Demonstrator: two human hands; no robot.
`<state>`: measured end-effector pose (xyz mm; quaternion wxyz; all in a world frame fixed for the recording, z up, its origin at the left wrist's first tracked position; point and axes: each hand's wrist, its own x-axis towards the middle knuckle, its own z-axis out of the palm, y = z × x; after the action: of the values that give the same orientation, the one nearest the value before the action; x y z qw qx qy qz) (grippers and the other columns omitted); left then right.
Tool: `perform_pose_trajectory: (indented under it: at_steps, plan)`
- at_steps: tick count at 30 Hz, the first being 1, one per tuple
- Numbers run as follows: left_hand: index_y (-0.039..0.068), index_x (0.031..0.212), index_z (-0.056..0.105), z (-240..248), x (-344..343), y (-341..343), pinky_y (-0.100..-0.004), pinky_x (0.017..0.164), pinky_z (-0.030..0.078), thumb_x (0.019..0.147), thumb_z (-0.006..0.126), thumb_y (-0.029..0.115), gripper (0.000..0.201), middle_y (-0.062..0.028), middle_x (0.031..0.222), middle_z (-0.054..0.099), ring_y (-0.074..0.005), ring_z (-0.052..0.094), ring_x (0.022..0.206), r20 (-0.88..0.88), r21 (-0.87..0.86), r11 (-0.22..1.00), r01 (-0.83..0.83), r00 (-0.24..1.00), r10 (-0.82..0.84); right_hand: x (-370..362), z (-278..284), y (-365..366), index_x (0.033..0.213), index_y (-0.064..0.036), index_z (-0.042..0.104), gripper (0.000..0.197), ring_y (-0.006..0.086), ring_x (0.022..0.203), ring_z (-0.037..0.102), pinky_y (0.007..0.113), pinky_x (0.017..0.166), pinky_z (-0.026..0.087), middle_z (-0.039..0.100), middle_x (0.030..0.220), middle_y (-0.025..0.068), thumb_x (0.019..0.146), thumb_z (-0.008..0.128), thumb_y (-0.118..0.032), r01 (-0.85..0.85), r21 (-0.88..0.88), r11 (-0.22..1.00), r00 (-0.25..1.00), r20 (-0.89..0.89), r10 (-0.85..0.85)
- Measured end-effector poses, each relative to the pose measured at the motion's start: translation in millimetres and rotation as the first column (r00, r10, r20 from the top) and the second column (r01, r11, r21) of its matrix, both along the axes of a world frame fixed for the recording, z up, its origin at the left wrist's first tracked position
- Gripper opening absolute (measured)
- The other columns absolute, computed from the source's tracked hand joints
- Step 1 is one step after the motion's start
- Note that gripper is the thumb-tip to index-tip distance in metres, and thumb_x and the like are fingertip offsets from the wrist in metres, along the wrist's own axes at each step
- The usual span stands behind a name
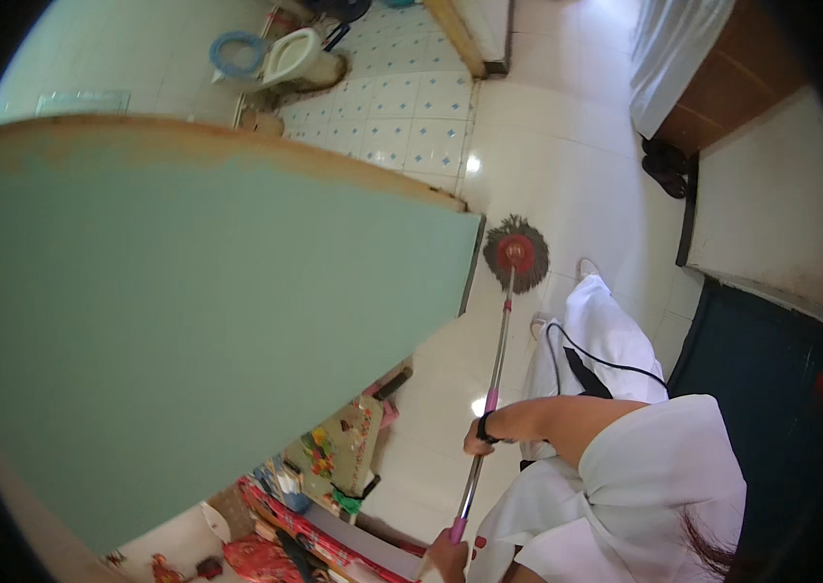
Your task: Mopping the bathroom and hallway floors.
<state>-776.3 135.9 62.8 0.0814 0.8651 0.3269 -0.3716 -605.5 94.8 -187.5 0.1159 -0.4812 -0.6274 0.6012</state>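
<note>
Both my hands grip a long-handled mop, whose metal pole (pixel 499 355) has pink sections. My right hand (pixel 478 440), with a black band at the wrist, is closed around the middle of the pole. Closer to me, my left hand (pixel 447 557) wraps the pink upper end, partly cut off by the lower edge. The mop's round head (pixel 516 253) has a red centre and grey strands spread flat on the pale tiled floor. It rests beside the free end of a light green partition (pixel 217 321).
At the far left, a bathroom with patterned tiles holds a toilet (pixel 297 58). Dark shoes (pixel 665 170) lie by the right wall, near a white curtain (pixel 678 58). A black cord (pixel 605 361) crosses my white clothing. Low furniture with a patterned top (pixel 338 447) stands at lower left.
</note>
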Motion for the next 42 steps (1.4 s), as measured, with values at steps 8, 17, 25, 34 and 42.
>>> perform_pose_trajectory:
  at_steps: [8,17,25,34,42]
  plan:
    - [0.007,0.085,0.050,-67.0,184.2,-103.3,-0.0427,0.061,0.041,0.061,0.053,0.016,0.025,-0.0161,0.071,0.056,-0.0331,0.055,0.067,-0.050,0.107,0.990,0.095,0.995,-0.090,186.3,-30.1,-103.3,0.074,-0.0072,0.061,0.015,0.0232,0.073,0.056,0.035,0.059,0.045,0.059,0.077,0.0071,0.060,0.058,-0.011,0.294,0.136,0.946,0.880,0.348,-0.324]
    - [0.002,0.078,0.045,-95.1,346.4,-183.5,-0.0434,0.056,0.042,0.061,0.050,0.008,0.019,-0.0193,0.066,0.055,-0.0349,0.054,0.064,0.169,0.068,0.902,0.426,0.886,-0.431,317.7,-38.1,-215.1,0.072,-0.0062,0.058,0.010,0.0266,0.073,0.055,0.034,0.058,0.046,0.056,0.075,0.0121,0.062,0.055,-0.007,0.712,0.411,0.570,0.377,0.460,-0.804]
    - [0.001,0.077,0.046,-119.2,278.5,-157.3,-0.0419,0.052,0.041,0.062,0.050,0.005,0.017,-0.0169,0.060,0.054,-0.0331,0.054,0.057,0.249,0.010,0.805,0.593,0.778,-0.577,239.2,-55.1,-246.5,0.073,-0.0081,0.058,0.011,0.0298,0.073,0.054,0.036,0.060,0.046,0.054,0.076,0.0130,0.062,0.054,-0.007,0.838,0.295,0.458,0.309,0.436,-0.845]
    - [0.008,0.078,0.048,-86.8,87.3,34.5,-0.0403,0.048,0.040,0.066,0.045,0.007,0.012,-0.0121,0.058,0.054,-0.0297,0.054,0.055,0.178,0.131,0.797,0.590,0.777,-0.604,34.2,-59.8,-72.3,0.072,-0.0023,0.055,0.012,0.0321,0.076,0.053,0.039,0.064,0.043,0.055,0.076,0.0156,0.065,0.050,-0.010,0.800,0.268,0.537,0.482,0.246,-0.841]
    - [0.011,0.071,0.051,31.6,-75.5,154.9,-0.0413,0.050,0.039,0.062,0.051,0.010,0.009,-0.0106,0.057,0.053,-0.0304,0.053,0.056,-0.116,0.315,0.813,0.489,0.870,-0.478,-137.1,29.1,102.0,0.072,-0.0010,0.054,0.013,0.0329,0.072,0.053,0.041,0.060,0.042,0.055,0.072,0.0166,0.063,0.047,-0.007,0.655,0.214,0.724,0.752,-0.094,-0.652]
